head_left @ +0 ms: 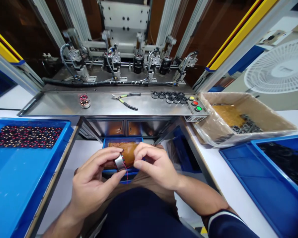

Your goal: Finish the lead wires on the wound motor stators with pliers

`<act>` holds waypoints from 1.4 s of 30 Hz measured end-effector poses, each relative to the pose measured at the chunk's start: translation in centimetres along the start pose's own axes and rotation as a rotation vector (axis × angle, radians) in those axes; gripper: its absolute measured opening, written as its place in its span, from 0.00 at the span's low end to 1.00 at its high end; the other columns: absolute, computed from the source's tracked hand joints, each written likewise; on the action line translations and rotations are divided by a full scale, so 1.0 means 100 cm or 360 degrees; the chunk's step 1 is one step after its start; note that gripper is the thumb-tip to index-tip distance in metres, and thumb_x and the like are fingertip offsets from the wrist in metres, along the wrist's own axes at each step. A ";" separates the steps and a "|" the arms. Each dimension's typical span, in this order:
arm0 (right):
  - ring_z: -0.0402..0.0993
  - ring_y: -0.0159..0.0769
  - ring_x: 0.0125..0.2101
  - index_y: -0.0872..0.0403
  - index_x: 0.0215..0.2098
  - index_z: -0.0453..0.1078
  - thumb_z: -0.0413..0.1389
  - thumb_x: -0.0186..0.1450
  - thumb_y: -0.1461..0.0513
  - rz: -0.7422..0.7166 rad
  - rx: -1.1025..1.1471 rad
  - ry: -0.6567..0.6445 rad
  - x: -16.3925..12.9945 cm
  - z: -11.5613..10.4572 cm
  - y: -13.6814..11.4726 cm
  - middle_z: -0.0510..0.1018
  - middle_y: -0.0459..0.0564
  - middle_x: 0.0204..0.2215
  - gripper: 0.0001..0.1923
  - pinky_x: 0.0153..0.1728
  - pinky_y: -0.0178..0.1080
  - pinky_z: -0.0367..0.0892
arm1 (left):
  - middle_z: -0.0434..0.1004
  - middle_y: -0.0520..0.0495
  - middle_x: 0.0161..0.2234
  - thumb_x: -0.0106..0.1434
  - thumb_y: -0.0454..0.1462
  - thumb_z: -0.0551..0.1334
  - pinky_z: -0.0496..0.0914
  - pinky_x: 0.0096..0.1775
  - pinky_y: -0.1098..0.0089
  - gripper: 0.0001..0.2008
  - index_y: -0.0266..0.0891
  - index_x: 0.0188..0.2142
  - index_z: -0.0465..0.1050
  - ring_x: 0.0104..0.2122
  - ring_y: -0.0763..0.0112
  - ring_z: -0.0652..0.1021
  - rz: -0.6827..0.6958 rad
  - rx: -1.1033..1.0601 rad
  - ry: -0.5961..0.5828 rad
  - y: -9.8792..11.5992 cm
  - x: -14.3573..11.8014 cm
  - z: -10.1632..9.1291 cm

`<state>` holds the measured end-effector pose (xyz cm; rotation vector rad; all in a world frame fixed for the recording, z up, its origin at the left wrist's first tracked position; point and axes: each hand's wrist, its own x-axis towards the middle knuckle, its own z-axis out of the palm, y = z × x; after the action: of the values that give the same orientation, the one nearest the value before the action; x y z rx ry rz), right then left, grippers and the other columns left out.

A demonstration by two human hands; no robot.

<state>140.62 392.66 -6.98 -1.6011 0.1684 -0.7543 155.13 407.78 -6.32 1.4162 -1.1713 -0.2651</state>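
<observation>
My left hand (96, 177) grips a small motor stator (119, 162) by its edges, between the thumb below and the fingers above. The stator has a silver metal ring, and a thin red wire (126, 173) hangs loose from its right side. Just to the right, my right hand (155, 162) is closed with thumb and forefinger pinched together. Whether a wire end sits in that pinch is too small to tell. Beyond the hands, on the metal ledge, lie cutting pliers (126, 100) with open handles and two wound stators (84, 101).
Several bare stator cores (170, 96) sit beside the button panel (195, 103). Behind stands a winding machine (138, 62). A blue tray (27, 178) of wound stators is at left; a cardboard box (250, 132), blue bins (250, 175) and a white fan (280, 67) are at right.
</observation>
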 end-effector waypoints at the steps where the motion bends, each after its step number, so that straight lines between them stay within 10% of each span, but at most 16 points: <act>1: 0.70 0.30 0.30 0.57 0.28 0.72 0.62 0.64 0.61 0.0076 -0.0016 -0.0026 0.002 -0.008 -0.001 0.73 0.47 0.28 0.09 0.33 0.36 0.66 | 0.78 0.48 0.48 0.53 0.27 0.70 0.74 0.50 0.67 0.24 0.48 0.49 0.76 0.49 0.63 0.78 0.0069 0.0131 -0.0007 0.000 0.000 -0.003; 10: 0.70 0.31 0.30 0.58 0.28 0.71 0.59 0.67 0.59 0.0066 -0.0242 -0.0544 0.022 -0.004 -0.038 0.74 0.48 0.27 0.12 0.34 0.36 0.68 | 0.80 0.43 0.49 0.57 0.26 0.67 0.70 0.55 0.73 0.23 0.36 0.53 0.72 0.47 0.70 0.81 0.0680 0.0880 -0.0377 0.011 0.011 -0.018; 16: 0.72 0.32 0.33 0.60 0.32 0.74 0.56 0.69 0.67 -0.0711 -0.0863 -0.0713 0.040 -0.027 -0.034 0.77 0.53 0.31 0.08 0.38 0.37 0.69 | 0.78 0.44 0.51 0.56 0.24 0.67 0.74 0.51 0.72 0.24 0.39 0.52 0.72 0.49 0.70 0.79 0.0518 0.0548 -0.0563 0.012 0.003 -0.029; 22: 0.71 0.36 0.33 0.61 0.37 0.73 0.58 0.68 0.55 -0.0923 -0.1349 -0.0483 0.038 -0.028 -0.048 0.78 0.56 0.33 0.15 0.34 0.40 0.68 | 0.79 0.46 0.47 0.56 0.27 0.69 0.72 0.53 0.74 0.21 0.39 0.48 0.74 0.46 0.71 0.80 0.0447 0.0639 -0.0283 0.009 0.000 -0.022; 32: 0.63 0.37 0.27 0.61 0.31 0.74 0.45 0.71 0.68 -0.1358 -0.1498 -0.1012 0.039 -0.006 -0.046 0.74 0.51 0.25 0.17 0.29 0.41 0.60 | 0.81 0.51 0.47 0.56 0.30 0.69 0.74 0.51 0.75 0.20 0.46 0.47 0.75 0.47 0.71 0.80 0.0236 0.0426 -0.0296 0.005 -0.011 -0.037; 37: 0.71 0.40 0.41 0.60 0.41 0.74 0.54 0.70 0.58 -0.0981 -0.1748 -0.0678 0.118 -0.039 -0.007 0.79 0.56 0.39 0.13 0.45 0.42 0.67 | 0.81 0.53 0.49 0.58 0.30 0.68 0.75 0.48 0.79 0.18 0.49 0.47 0.77 0.49 0.71 0.80 -0.0215 -0.0012 0.0135 -0.007 -0.017 -0.042; 42: 0.56 0.54 0.65 0.63 0.66 0.56 0.63 0.62 0.50 -0.0187 -0.2069 -0.0493 0.197 -0.057 0.054 0.60 0.69 0.65 0.43 0.63 0.52 0.55 | 0.79 0.50 0.52 0.61 0.31 0.67 0.74 0.53 0.75 0.16 0.47 0.48 0.78 0.50 0.69 0.80 -0.0314 -0.0352 0.0345 -0.010 -0.014 -0.039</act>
<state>154.38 376.64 -4.81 -2.9531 0.3847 -0.4456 157.86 410.96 -6.86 1.3290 -0.8009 -0.3582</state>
